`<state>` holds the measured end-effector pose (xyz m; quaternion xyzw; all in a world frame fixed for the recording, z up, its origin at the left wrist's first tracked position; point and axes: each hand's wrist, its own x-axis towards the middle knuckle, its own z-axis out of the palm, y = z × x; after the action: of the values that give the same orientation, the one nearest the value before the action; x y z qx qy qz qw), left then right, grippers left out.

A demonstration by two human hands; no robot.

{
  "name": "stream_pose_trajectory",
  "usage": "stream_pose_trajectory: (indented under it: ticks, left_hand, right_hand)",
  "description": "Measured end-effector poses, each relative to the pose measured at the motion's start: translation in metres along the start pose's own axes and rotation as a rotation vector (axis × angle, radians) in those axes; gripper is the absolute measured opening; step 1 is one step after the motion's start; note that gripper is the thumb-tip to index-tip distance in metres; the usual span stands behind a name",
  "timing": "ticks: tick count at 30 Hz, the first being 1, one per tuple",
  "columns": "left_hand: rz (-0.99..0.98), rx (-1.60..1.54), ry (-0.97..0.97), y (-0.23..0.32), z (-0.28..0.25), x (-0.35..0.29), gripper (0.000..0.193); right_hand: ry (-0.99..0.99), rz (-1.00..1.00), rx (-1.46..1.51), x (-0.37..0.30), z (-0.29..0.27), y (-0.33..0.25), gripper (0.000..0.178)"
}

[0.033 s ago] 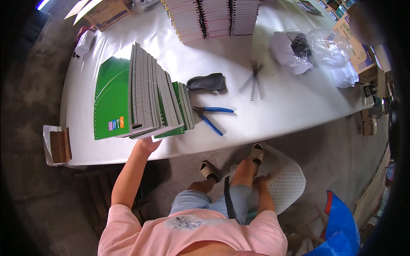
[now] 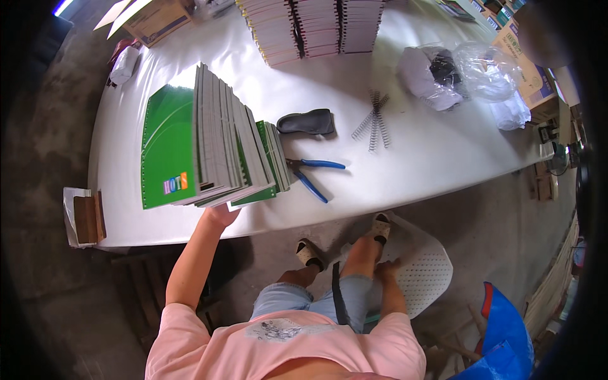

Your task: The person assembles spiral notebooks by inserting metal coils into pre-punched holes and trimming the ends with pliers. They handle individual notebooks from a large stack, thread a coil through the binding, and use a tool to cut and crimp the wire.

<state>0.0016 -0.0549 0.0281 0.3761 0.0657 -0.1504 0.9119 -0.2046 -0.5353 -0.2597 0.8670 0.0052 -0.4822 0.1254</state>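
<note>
A thick pile of green-covered books [image 2: 167, 149] leans in a fanned row on the near left of the white table, punched holes along the front cover's edge. My left hand [image 2: 221, 215] is at the pile's lower edge, its fingers hidden under the books. To the right lie blue-handled pliers [image 2: 322, 164], jaws toward the books. Beyond them rests a dark, shoe-sole-shaped object [image 2: 306, 121]. Several dark wire binding coils [image 2: 379, 121] lie crossed farther right. My right hand [image 2: 387, 271] is low beside my thigh, next to the white chair; its fingers are too dark to make out.
Tall stacks of coil-bound books [image 2: 316, 31] stand at the table's far side. Plastic-wrapped bundles [image 2: 434, 76] sit at the right, near a cardboard box [image 2: 529, 66]. A white perforated chair [image 2: 424, 275] is below the table's edge [image 2: 354, 216]. Blue sheeting [image 2: 506, 335] lies lower right.
</note>
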Motion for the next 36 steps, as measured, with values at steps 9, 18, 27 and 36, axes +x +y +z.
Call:
stream_pose_trajectory:
  ticks: [9, 18, 27, 36]
  left_hand:
    - [-0.046, 0.040, -0.041, -0.022, 0.073, 0.055, 0.048]
    - [-0.119, 0.039, 0.150, -0.038, 0.131, 0.100, 0.047]
    - [-0.129, 0.102, 0.101, -0.046, 0.145, 0.118, 0.076]
    - [-0.097, 0.018, 0.022, -0.048, 0.150, 0.127, 0.074]
  right_hand:
    - [-0.084, -0.029, 0.043, -0.003, -0.005, -0.001, 0.037]
    - [-0.084, -0.037, -0.128, -0.020, -0.038, -0.011, 0.033]
    - [0.054, -0.085, -0.041, -0.018, -0.067, -0.032, 0.031]
    - [0.515, -0.200, 0.013, 0.021, -0.061, -0.070, 0.038]
